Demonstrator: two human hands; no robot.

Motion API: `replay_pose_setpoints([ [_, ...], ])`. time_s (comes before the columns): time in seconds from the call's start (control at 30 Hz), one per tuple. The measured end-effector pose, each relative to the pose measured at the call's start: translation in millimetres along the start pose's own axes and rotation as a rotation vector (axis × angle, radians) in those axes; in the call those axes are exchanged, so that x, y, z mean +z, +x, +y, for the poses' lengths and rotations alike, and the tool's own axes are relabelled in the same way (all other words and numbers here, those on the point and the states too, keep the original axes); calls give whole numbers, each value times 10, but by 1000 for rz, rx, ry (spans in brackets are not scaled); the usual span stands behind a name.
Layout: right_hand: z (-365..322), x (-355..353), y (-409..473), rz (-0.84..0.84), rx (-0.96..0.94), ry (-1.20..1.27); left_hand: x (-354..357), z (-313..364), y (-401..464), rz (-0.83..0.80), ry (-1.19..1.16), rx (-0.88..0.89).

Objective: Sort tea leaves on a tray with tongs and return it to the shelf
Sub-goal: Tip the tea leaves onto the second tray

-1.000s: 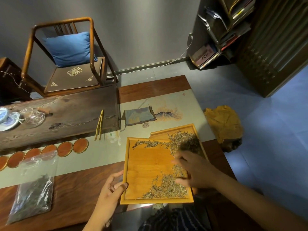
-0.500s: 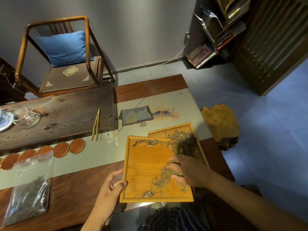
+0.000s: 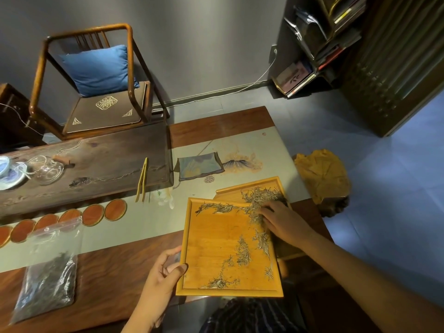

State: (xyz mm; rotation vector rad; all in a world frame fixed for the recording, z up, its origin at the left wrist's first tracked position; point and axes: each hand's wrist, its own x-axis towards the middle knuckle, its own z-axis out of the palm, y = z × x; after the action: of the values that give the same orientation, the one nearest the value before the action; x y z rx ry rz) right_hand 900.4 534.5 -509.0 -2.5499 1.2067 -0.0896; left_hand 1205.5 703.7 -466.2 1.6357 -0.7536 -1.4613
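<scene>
Tray (image 3: 211, 246) beside tongs (image 3: 142, 180), coasters (image 3: 92, 215)

A blue cushion (image 3: 98, 69) rests on the wooden chair (image 3: 96, 80).

A near tray (image 3: 211, 239) overlaps a 2nd tray (image 3: 254, 187) at its far right. Tea leaves (image 3: 242, 253) lie on both. Tongs (image 3: 142, 180) lie far left of them, with coasters (image 3: 92, 215) nearer and a bag (image 3: 48, 272) at near left.
</scene>
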Motion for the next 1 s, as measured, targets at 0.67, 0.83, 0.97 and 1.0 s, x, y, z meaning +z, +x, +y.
replay_pose_setpoints([
  [0.67, -136, -89, -163, -167, -28, 37, 21, -43, 19, -6, -7, -23],
  [0.83, -72, -84, -5, -57, -36, 0, 22, -25, -5, -1, -4, -14],
  [0.97, -41, -75, 59, -16, -27, -2, 43, -14, -32, -8, -27, -17],
  [1.0, -31, -69, 73, -12, -23, -7, 47, -9, -42, -6, -33, -15],
])
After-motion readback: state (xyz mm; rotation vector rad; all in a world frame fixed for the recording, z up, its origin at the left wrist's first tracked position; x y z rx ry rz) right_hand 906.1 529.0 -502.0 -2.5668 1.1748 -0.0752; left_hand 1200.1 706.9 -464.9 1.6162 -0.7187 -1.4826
